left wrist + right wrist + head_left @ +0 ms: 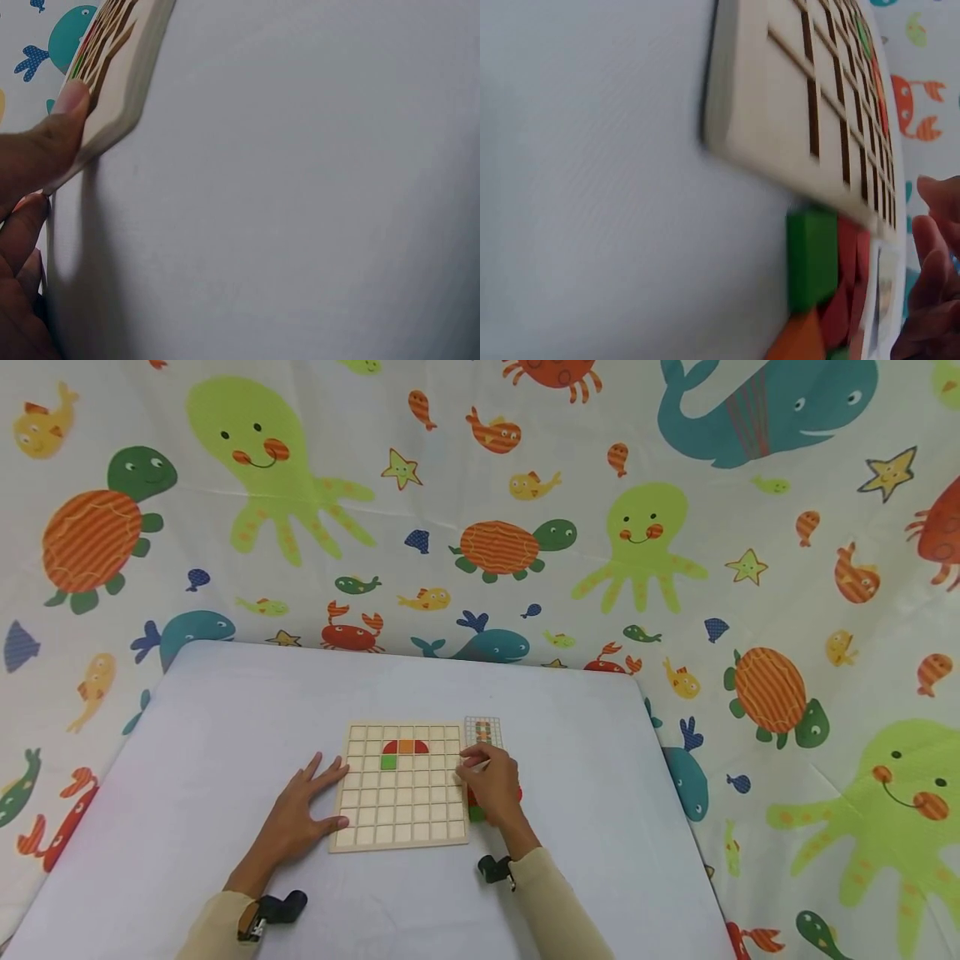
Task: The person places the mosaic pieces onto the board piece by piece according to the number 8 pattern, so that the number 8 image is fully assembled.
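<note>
From where I stand, the gridded wooden board (401,846) lies flat near the middle of the tabletop (600,818), well in from its left and right edges. The person's left hand (296,814) is spread wide at the board's left edge: the fingertips touch that side, and the thumb rests on top near the corner closest to the person.

The right hand (493,785) is at the board's opposite edge, on the side facing the tabletop's right edge. Its thumb and index finger are drawn narrowly together just by the rim; I can't tell whether a small piece sits between them. Partly under that hand, just beside the board, lies a cluster of loose blocks, a green block (812,259), red blocks (847,251) and an orange block (799,337) among them.

Toward the board's far edge, an orange square (407,747) sits between two red rounded pieces (422,747), with a green square (388,762) just nearer the person, below the left one. A pattern card (483,728) lies beside the far right corner, its lower part hidden by the hand.
</note>
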A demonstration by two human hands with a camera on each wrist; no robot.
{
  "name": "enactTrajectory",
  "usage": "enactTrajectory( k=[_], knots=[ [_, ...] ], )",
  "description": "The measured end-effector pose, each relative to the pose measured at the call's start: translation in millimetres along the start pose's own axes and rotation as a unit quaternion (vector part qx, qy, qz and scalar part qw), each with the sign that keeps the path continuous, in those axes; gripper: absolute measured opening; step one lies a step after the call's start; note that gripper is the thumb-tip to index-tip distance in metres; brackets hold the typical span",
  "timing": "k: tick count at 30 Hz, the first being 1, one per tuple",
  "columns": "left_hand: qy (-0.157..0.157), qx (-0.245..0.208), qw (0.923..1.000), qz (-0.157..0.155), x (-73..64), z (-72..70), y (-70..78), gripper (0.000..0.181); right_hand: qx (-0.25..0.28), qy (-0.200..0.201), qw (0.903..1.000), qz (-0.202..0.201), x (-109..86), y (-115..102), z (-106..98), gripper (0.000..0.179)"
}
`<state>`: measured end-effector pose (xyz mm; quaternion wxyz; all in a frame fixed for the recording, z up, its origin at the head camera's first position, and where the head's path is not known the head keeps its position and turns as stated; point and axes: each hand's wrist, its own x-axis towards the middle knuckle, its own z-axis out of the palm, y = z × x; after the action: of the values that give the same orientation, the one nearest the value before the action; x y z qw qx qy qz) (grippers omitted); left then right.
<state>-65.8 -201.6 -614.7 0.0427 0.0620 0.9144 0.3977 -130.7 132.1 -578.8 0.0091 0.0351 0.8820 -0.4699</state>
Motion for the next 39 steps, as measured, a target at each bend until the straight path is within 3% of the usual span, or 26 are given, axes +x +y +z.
enactTrajectory(
  k=[5, 16, 25, 34, 39],
  knots=[
    [0.005, 0.0, 1.0, 0.005, -0.2, -0.8, -0.5, 0.091, -0.004, 0.016, 0.9988, 0.046, -6.9, 15, -19, 0.02],
    [0.03, 0.005, 0.9989, 0.035, -0.5, 0.4, -3.8, 0.091, -0.06, 0.025, 0.9947, 0.08, -18.1, 39, -43, 0.022],
    [0.035, 0.005, 0.9986, 0.04, 0.7, 1.9, -3.2, 0.09, -0.108, 0.044, 0.9904, 0.074, -17.4, 42, -48, 0.021],
    [0.026, 0.005, 0.9992, 0.031, 0.7, 1.4, -1.6, 0.09, -0.169, 0.024, 0.9825, 0.074, -29.1, 41, -52, 0.026],
    [0.029, 0.006, 0.999, 0.032, 0.7, 1.2, -1.2, 0.09, -0.176, 0.014, 0.9819, 0.068, -29.7, 39, -51, 0.023]
  ],
)
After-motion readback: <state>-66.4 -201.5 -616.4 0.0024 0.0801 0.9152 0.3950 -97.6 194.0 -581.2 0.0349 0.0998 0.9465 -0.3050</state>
